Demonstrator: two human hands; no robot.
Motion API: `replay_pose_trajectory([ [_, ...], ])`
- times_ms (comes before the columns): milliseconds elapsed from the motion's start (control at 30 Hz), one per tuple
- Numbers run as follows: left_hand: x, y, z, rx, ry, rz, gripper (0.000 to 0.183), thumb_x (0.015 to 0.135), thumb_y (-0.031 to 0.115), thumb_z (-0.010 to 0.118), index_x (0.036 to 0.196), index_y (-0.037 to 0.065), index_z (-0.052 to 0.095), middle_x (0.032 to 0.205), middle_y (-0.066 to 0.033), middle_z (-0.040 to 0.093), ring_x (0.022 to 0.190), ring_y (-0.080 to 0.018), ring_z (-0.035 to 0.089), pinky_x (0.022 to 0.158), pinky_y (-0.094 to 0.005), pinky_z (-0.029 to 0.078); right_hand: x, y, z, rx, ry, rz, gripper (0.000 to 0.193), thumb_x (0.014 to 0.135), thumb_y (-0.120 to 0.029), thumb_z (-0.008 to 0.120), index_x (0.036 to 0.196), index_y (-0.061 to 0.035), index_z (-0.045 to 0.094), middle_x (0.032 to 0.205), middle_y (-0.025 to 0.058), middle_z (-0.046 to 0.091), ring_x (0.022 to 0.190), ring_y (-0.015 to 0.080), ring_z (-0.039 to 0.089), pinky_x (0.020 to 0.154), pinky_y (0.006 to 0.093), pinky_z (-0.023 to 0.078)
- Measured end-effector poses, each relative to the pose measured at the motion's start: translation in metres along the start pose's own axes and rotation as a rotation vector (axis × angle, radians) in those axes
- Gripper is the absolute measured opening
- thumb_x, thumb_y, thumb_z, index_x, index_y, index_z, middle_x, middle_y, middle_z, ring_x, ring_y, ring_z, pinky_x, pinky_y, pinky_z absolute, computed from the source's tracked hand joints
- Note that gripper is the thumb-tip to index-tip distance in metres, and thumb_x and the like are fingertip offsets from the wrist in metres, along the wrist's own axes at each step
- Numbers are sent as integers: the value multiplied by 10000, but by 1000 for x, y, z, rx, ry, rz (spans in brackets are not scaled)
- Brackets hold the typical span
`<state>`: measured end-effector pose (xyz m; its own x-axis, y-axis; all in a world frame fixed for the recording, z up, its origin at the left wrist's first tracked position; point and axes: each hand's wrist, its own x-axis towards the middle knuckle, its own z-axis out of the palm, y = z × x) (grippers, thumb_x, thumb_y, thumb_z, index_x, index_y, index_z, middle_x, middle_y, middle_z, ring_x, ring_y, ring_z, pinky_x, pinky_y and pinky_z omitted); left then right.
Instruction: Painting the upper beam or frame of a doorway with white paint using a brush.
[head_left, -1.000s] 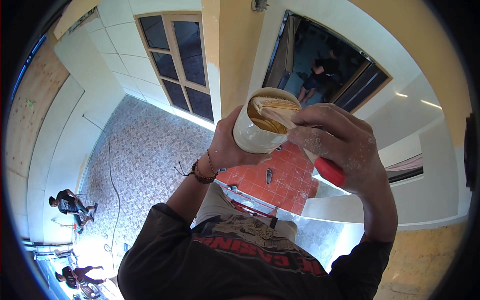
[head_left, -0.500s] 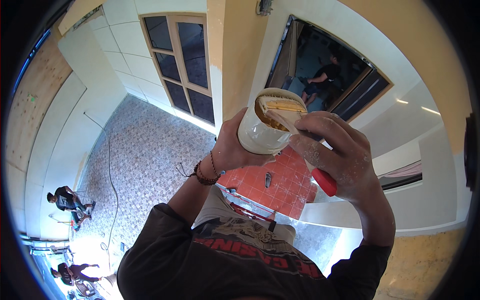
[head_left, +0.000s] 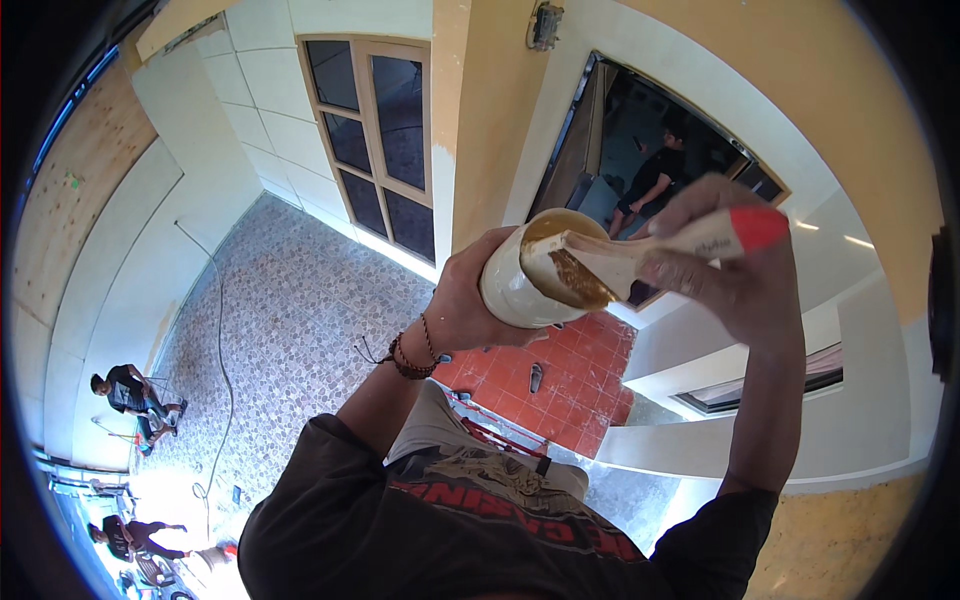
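Observation:
My left hand [head_left: 472, 300] wraps round a white paint pot [head_left: 512, 288], raised in front of me and tipped so its mouth faces right. Ochre-brown paint coats the inside of the pot. In my right hand [head_left: 735, 290] is a flat paintbrush [head_left: 690, 243] with a pale wooden handle and a red end. The brush lies nearly level, its red end pointing right and its head at the pot's mouth. Whether the bristles touch the rim I cannot tell. Whitish specks mark my right fingers.
An ochre pillar [head_left: 495, 130] stands ahead, between a framed window [head_left: 375, 120] and a dark doorway where a person [head_left: 655, 175] sits. Far below are red tiles [head_left: 500, 385] with sandals, and red bars [head_left: 500, 437]. Two people [head_left: 130, 390] [head_left: 135, 540] and a cable [head_left: 222, 350] are at left.
My right hand has turned the brush from steeply downward to nearly level, its red end swinging up and right. The pot has tipped further toward the right hand.

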<state>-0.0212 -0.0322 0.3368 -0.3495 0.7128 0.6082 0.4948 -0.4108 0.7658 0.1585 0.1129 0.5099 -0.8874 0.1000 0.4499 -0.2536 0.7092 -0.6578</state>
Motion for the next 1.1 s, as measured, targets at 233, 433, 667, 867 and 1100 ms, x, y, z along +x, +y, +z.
replay_pose_trajectory([
  [233, 5, 2, -7, 100, 26, 42, 892, 500, 236, 940, 1259, 38, 515, 1139, -119, 661, 1048, -238, 665, 918, -349, 533, 15, 39, 6, 584, 50, 295, 245, 821, -113, 769, 988, -6, 624, 872, 79, 664, 730, 140, 669, 566, 261, 569],
  [433, 3, 6, -15, 131, 5, 70, 881, 490, 237, 939, 1243, 43, 526, 1122, -121, 665, 1017, -245, 677, 903, -346, 540, 18, 53, 19, 723, 32, 332, 232, 871, -105, 700, 1039, -21, 565, 836, 98, 666, 553, 105, 654, 478, 198, 543],
  [667, 0, 6, -17, 168, 13, 93, 900, 476, 239, 943, 1249, 39, 526, 1120, -124, 666, 1010, -245, 679, 900, -345, 540, 19, 53, 22, 763, -7, 349, 222, 885, -116, 686, 1046, -28, 561, 836, 84, 665, 529, 80, 640, 466, 179, 519],
  [867, -1, 5, -15, 103, 7, 33, 916, 489, 238, 941, 1273, 30, 516, 1155, -123, 655, 1046, -239, 664, 925, -350, 526, 15, 36, 17, 506, 137, 242, 193, 875, -77, 677, 1017, -28, 557, 867, 63, 620, 705, 143, 681, 550, 252, 564],
  [1100, 19, 15, 5, -32, -203, -93, 969, 509, 225, 946, 1326, -5, 478, 1227, -109, 625, 1131, -180, 590, 987, -349, 470, -46, 14, -7, 174, 279, -156, 160, 815, 19, 739, 923, -14, 625, 955, 59, 629, 889, 152, 647, 784, 301, 542],
])
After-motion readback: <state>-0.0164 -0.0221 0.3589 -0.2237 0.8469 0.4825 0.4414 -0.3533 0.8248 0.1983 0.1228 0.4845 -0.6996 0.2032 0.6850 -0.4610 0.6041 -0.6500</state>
